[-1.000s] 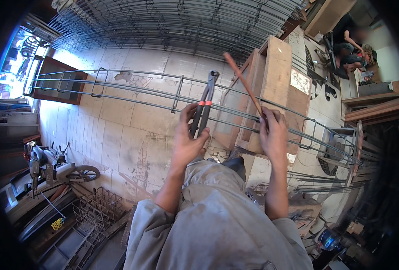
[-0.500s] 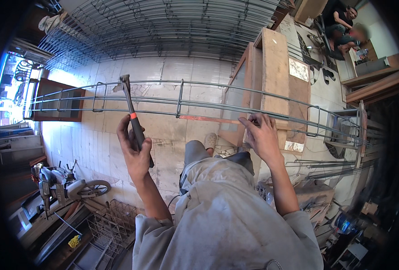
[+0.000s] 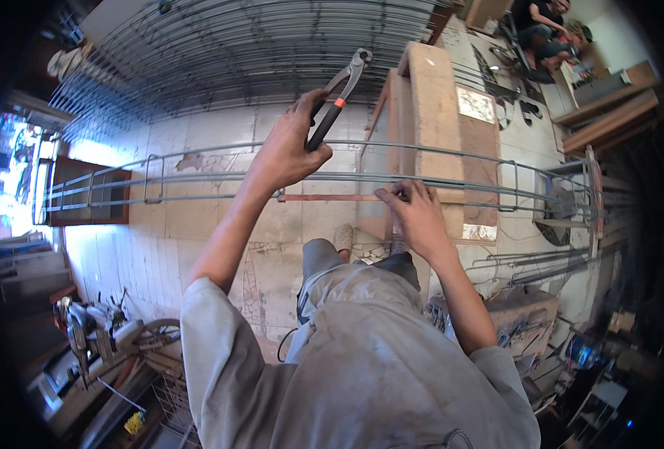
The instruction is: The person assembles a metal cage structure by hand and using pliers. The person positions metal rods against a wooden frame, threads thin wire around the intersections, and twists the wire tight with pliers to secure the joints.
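My left hand (image 3: 291,153) is closed around the handles of steel pincers (image 3: 356,69), black-gripped with a red-orange band. Their handles are spread apart, and the jaws point away from me, beyond the rebar cage (image 3: 205,177). This long cage of thin steel bars with square stirrups runs crosswise in front of me. A thin reddish strip (image 3: 328,197) lies along its near bar. Over the strip's right end, my right hand (image 3: 420,218) pinches with thumb and fingers. My left forearm crosses above the cage and covers part of it, including most of one stirrup.
Many finished rebar cages (image 3: 250,52) are stacked at the far side. Beyond the cage's right half stands a wooden cabinet (image 3: 433,112). A wooden frame (image 3: 594,202) is at its right end. A motorbike (image 3: 107,329) stands lower left; another person (image 3: 541,34) sits far right.
My left hand has swung the pincers rightward and away from me, over the cage's far bar. My right hand stays on the strip, and the whole view has shifted slightly.
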A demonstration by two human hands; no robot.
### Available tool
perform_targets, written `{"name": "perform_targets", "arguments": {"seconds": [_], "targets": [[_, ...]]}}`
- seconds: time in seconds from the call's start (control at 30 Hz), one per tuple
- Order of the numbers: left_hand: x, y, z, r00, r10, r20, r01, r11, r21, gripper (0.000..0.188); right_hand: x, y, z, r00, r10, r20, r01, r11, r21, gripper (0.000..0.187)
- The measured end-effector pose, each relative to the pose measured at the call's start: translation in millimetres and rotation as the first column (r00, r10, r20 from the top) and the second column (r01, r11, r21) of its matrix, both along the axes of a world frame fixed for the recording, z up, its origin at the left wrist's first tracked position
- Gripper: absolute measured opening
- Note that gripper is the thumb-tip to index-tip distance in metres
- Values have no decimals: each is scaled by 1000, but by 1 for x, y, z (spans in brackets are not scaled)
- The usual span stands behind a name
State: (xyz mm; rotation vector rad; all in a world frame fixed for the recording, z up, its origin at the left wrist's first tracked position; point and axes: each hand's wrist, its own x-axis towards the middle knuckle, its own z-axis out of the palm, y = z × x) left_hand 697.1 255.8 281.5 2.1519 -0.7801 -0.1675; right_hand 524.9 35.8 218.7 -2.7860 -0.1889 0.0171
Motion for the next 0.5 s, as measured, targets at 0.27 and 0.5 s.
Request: {"name": "perform_targets", "arguments": {"seconds": [0.27,0.5], "targets": [[17,-48,-43,901,-428,76,420,901,106,81,-4,3,-5,997,-48,53,48,999,-2,45],[26,-105,-54,843,-512,164,490,857,156,79,-10,8,-10,993,-88,75,89,996,-16,43]]}}
